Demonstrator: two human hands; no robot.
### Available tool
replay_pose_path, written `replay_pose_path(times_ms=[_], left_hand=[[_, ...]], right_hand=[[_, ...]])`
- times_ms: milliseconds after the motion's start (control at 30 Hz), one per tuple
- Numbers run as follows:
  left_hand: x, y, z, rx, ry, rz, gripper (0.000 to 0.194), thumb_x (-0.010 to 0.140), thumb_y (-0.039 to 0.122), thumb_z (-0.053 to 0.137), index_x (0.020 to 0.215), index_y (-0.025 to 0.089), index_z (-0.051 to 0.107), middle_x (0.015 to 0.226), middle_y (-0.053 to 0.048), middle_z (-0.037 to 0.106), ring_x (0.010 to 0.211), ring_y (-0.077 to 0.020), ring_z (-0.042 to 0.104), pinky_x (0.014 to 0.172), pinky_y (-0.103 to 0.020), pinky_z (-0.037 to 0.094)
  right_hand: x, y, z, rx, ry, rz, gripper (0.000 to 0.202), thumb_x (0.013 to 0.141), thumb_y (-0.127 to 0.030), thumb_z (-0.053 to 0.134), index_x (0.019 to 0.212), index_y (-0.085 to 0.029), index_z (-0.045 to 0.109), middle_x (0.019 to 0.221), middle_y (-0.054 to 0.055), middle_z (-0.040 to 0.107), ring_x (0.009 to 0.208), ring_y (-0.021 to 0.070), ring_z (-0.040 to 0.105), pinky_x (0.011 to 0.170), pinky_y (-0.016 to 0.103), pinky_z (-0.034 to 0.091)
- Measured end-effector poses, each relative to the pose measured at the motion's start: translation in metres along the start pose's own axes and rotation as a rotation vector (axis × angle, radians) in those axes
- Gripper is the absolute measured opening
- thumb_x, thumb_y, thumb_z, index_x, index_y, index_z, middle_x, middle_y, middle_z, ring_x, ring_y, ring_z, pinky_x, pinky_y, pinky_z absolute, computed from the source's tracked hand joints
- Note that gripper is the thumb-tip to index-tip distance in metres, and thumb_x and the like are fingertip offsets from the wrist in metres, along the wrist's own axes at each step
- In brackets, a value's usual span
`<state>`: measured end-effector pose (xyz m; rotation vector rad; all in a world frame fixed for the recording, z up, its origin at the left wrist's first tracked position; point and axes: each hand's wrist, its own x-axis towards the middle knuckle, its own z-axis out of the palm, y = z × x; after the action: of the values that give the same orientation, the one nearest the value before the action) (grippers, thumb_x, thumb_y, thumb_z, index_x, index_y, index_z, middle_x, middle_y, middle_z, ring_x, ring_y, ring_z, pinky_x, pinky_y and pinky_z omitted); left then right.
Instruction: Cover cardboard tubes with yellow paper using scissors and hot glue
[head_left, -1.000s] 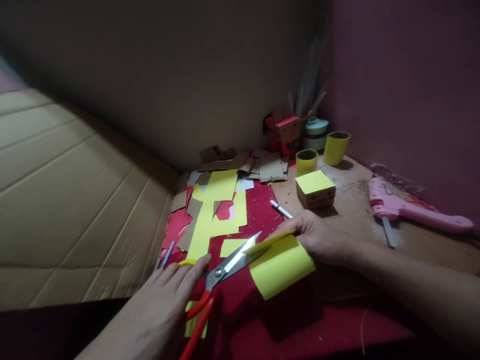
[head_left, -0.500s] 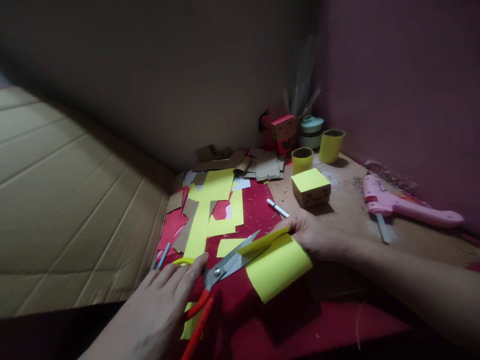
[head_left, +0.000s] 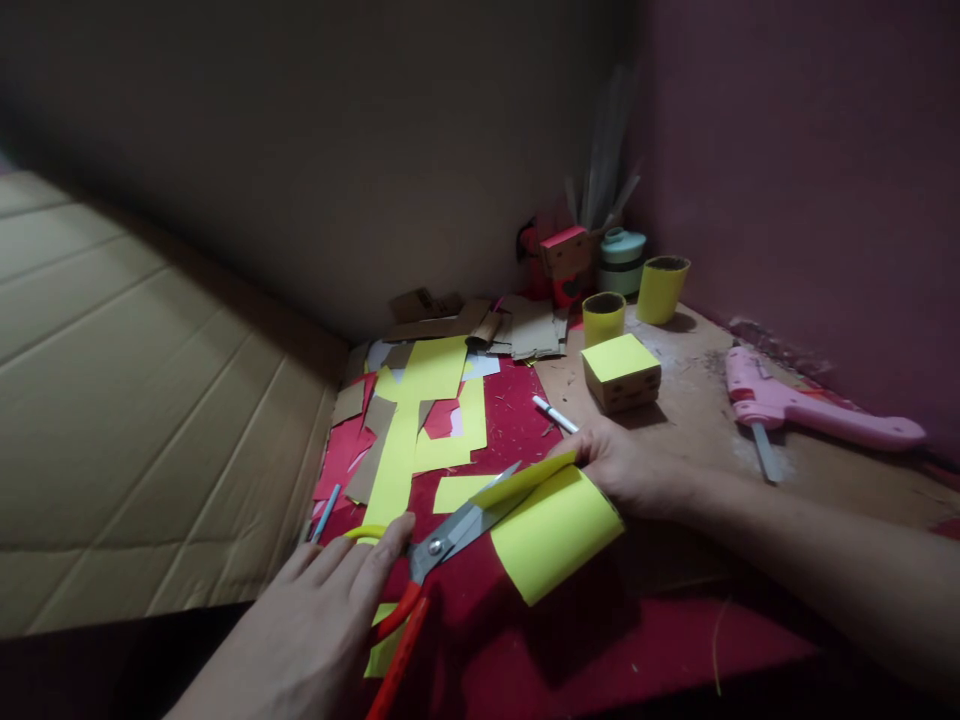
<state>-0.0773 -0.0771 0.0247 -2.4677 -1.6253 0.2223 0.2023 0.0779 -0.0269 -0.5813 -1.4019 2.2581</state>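
My left hand (head_left: 322,600) is closed on the scissors (head_left: 435,547), which have a red handle and a yellow one. Their blades lie on either side of a strip of yellow paper along the edge of a yellow tube (head_left: 559,535). On the right, my right hand (head_left: 619,465) holds the far end of that tube, its fingers partly hidden behind the paper. Just behind the right hand lies a white pen (head_left: 555,414). A box with a yellow top (head_left: 622,360) stands beyond it.
Yellow paper pieces (head_left: 435,368) and cardboard scraps (head_left: 532,328) lie at the back left. Two yellow cups (head_left: 604,320) and a lidded teal jar (head_left: 622,262) stand behind. A pink glue gun (head_left: 817,410) is at right, a large cardboard sheet (head_left: 150,400) at left.
The scissor blades have closed slightly around the yellow paper strip. The tube and my right hand have stayed almost in place.
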Motion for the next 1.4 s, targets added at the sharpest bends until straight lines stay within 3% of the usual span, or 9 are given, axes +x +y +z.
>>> replay_pose_path(times_ms=[233,500,767,967,1167,1400], left_hand=[[0.005,0.0,0.002,0.028,0.055,0.051,0.06,0.089,0.012,0.031,0.147,0.016,0.017,0.117,-0.016,0.065,0.1,-0.0289,0.063,0.082,-0.044,0.046],[0.001,-0.003,0.005,0.073,0.037,0.072,0.074,0.082,0.01,0.034,0.15,0.018,0.006,0.117,-0.016,0.066,0.101,-0.0306,0.065,0.083,-0.045,0.046],[-0.001,-0.005,0.004,0.045,0.089,0.096,0.073,0.081,0.008,0.032,0.15,0.021,0.011,0.118,-0.013,0.067,0.097,-0.0279,0.067,0.079,-0.042,0.049],[-0.004,-0.007,0.008,0.006,0.098,0.089,0.069,0.077,0.009,0.037,0.145,0.022,0.03,0.112,-0.011,0.07,0.093,-0.0272,0.068,0.077,-0.04,0.051],[-0.002,-0.003,0.011,-0.087,0.064,0.032,0.057,0.082,0.01,0.034,0.137,0.022,0.046,0.11,-0.011,0.071,0.093,-0.0251,0.068,0.074,-0.035,0.055],[-0.005,-0.003,0.023,-0.125,0.011,0.016,0.069,0.074,0.006,0.036,0.141,0.022,0.041,0.12,-0.01,0.068,0.102,-0.025,0.066,0.087,-0.039,0.051]], right_hand=[[0.001,-0.003,-0.001,0.021,0.028,0.054,0.036,0.059,-0.012,0.079,0.095,-0.013,0.076,0.071,0.006,0.075,0.061,0.0163,0.068,0.065,0.025,0.054],[-0.003,-0.013,0.004,-0.039,0.064,0.127,0.046,0.056,-0.014,0.079,0.102,-0.012,0.074,0.068,0.006,0.074,0.059,0.0168,0.068,0.066,0.025,0.053],[-0.003,-0.012,0.003,-0.062,0.039,0.119,0.033,0.058,-0.014,0.077,0.09,-0.013,0.077,0.068,0.006,0.074,0.062,0.0174,0.068,0.066,0.025,0.053],[-0.002,-0.012,0.001,-0.098,0.026,0.102,0.026,0.057,-0.017,0.079,0.083,-0.012,0.078,0.07,0.008,0.075,0.063,0.0186,0.068,0.062,0.026,0.053],[-0.002,-0.009,0.0,-0.075,0.013,0.111,0.03,0.058,-0.017,0.08,0.087,-0.014,0.078,0.068,0.005,0.074,0.061,0.0166,0.067,0.062,0.026,0.053],[-0.003,-0.01,0.002,-0.068,0.013,0.116,0.038,0.06,-0.015,0.079,0.098,-0.014,0.076,0.064,0.003,0.073,0.056,0.0146,0.066,0.067,0.027,0.053]])
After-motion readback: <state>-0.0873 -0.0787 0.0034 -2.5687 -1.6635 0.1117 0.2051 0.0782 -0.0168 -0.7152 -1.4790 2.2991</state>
